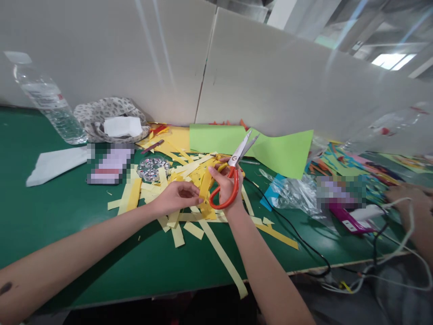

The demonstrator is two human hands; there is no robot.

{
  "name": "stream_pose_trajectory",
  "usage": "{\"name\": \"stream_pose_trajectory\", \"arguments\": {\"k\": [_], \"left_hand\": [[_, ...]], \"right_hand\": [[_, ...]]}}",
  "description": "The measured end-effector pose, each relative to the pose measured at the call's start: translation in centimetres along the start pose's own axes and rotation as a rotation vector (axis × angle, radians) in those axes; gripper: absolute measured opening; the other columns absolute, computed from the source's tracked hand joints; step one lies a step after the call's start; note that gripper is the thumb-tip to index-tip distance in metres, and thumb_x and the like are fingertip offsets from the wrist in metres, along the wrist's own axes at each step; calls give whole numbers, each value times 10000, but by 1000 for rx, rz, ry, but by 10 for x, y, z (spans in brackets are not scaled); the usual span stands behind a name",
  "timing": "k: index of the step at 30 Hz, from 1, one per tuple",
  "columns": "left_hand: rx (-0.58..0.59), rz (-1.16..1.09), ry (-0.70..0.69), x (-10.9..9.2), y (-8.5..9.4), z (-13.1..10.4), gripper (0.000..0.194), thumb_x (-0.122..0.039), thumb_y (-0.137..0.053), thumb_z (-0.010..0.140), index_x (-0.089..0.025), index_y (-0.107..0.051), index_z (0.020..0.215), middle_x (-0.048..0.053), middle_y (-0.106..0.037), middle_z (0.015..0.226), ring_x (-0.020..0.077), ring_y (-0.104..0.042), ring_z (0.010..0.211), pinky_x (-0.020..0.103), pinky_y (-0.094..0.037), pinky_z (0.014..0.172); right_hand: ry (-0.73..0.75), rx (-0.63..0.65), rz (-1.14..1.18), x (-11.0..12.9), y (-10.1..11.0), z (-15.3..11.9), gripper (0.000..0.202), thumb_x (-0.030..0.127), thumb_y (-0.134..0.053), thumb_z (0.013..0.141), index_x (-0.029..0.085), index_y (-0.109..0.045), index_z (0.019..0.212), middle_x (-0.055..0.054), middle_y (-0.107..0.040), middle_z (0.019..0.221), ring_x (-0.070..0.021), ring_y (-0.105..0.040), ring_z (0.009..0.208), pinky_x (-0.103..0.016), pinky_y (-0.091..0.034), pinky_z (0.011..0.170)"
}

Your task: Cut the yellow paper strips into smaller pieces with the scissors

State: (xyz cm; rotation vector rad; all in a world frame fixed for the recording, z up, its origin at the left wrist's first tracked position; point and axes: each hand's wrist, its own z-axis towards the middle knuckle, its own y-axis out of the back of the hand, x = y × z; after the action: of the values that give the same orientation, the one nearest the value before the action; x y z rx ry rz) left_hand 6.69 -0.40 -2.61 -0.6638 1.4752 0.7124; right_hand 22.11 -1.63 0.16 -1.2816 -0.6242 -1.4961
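Observation:
My right hand is closed around scissors with red handles. Their blades point up and away from me, slightly parted. A yellow paper strip runs between my two hands, its upper end by my right thumb and fingertips. The fingertips of my left hand pinch its lower edge, fingers curled. Under and around both hands lies a loose pile of pale and deep yellow paper strips. Just left of the pile, a round clear container with dark and pale specks sits on the table.
On the green table, a water bottle, a patterned cloth bag and a phone stand left. Green paper lies behind. Clear plastic, cables and another person's arm are right.

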Motion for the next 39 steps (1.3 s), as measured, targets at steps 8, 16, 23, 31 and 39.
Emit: {"name": "stream_pose_trajectory", "arguments": {"k": [8, 16, 23, 31, 39], "left_hand": [[12, 7, 0, 6, 1, 2, 111, -239, -691, 676, -166, -669, 757, 27, -674, 697, 113, -602, 598, 223, -456, 568], [-26, -73, 40, 1, -1, 2, 103, -209, -722, 642, -171, -676, 726, 27, -693, 685, 116, -628, 606, 222, -480, 597], [-219, -488, 26, 1, 12, 7, 104, -222, -722, 679, -164, -658, 736, 8, -695, 725, 82, -641, 682, 172, -486, 643], [-350, -707, 16, 6, 18, 11, 137, -194, -726, 682, -165, -637, 782, -5, -691, 785, 79, -645, 758, 185, -513, 746], [-366, -758, -4, 9, 18, 11, 109, -156, -711, 692, -170, -621, 753, -16, -686, 756, 77, -647, 773, 180, -515, 768]], "right_hand": [[26, 3, -27, 4, -2, -2, 316, 232, -694, 610, 223, -485, 847, 56, -543, 718, -94, -548, 665, -263, -470, 671], [34, 4, -43, 3, -1, -1, 335, 251, -704, 617, 229, -469, 854, 61, -534, 695, -100, -554, 649, -271, -481, 663], [319, 145, -538, 7, 3, -4, 354, 392, -647, 702, 236, -483, 974, 14, -557, 786, -146, -552, 726, -325, -464, 736], [494, 492, -1165, 4, 8, -5, 516, 570, -627, 677, 207, -534, 1032, -89, -598, 940, -251, -534, 892, -354, -424, 730], [519, 537, -1241, 3, 8, -7, 510, 578, -612, 689, 210, -530, 1033, -86, -597, 928, -252, -532, 881, -339, -404, 695]]}}
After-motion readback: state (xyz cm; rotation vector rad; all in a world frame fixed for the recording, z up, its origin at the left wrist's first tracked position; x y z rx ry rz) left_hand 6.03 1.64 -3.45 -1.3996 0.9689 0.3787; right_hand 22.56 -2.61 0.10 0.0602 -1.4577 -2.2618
